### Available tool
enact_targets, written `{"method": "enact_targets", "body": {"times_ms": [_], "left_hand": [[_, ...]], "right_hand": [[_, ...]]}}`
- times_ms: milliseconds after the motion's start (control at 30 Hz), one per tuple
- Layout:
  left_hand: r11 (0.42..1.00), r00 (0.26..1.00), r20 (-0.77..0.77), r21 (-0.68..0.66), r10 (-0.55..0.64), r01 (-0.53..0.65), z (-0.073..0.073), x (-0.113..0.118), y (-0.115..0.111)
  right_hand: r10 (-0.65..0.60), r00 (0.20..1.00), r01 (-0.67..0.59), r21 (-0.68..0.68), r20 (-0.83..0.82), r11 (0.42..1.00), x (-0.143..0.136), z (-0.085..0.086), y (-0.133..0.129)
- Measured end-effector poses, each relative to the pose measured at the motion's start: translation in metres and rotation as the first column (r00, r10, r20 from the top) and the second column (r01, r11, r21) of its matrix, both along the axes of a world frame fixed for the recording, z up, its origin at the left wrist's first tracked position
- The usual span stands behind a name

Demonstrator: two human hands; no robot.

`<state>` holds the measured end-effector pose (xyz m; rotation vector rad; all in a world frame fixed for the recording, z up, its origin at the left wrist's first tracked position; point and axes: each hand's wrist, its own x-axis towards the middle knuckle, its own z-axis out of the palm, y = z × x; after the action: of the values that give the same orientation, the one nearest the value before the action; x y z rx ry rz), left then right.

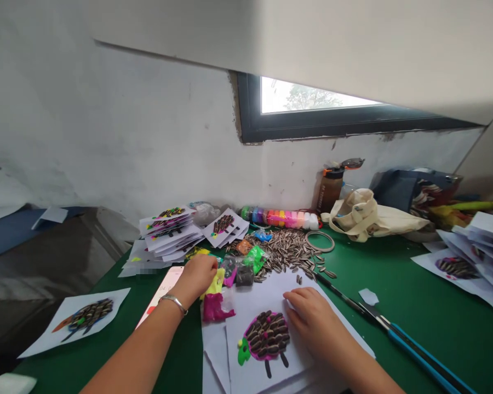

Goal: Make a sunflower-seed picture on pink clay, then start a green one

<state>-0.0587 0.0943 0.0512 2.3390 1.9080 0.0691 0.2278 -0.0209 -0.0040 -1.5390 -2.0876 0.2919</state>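
My left hand (202,272) is closed, with its fingertips turned away, over packets of soft modelling clay. Yellow clay (218,282) shows right beside it; whether the fingers hold any is hidden. Just below lies magenta clay (216,307) in a clear wrapper. My right hand (308,312) rests on a white sheet (246,323), fingers lightly bent and holding nothing visible. Left of those fingers, on the sheet, is a bird picture (267,336) with a sunflower-seed body, a magenta outline, a green head and dark legs.
Sunflower seeds (287,246) lie heaped behind the sheet, near a tape ring (319,241). A stack of finished pictures (170,235) and a phone (158,293) are on the left. Scissors or a similar blue-handled tool (411,339) lie right. A bottle (330,189) and cloth bag (365,216) stand behind.
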Motion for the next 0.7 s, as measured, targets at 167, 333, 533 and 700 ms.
{"method": "enact_targets", "body": {"times_ms": [167,333,533,700], "left_hand": [[0.996,0.995,0.051,-0.028,-0.087,0.089,0.002,-0.001,-0.005],[0.992,0.986,0.117,-0.039,-0.115,0.12,0.008,0.0,-0.008],[0.996,0.965,0.253,0.068,-0.076,0.061,0.041,-0.001,-0.021],[0.99,0.583,0.811,-0.12,0.057,0.069,0.064,0.022,-0.058]], "right_hand": [[0.003,1.0,-0.003,-0.022,-0.001,1.0,0.001,0.003,-0.001],[0.025,0.999,-0.026,-0.021,-0.02,0.999,0.001,0.001,-0.001],[-0.004,0.978,0.023,0.087,-0.208,0.996,0.003,-0.002,0.001],[-0.108,0.837,0.08,-0.075,-0.536,0.994,-0.01,0.032,-0.004]]}}
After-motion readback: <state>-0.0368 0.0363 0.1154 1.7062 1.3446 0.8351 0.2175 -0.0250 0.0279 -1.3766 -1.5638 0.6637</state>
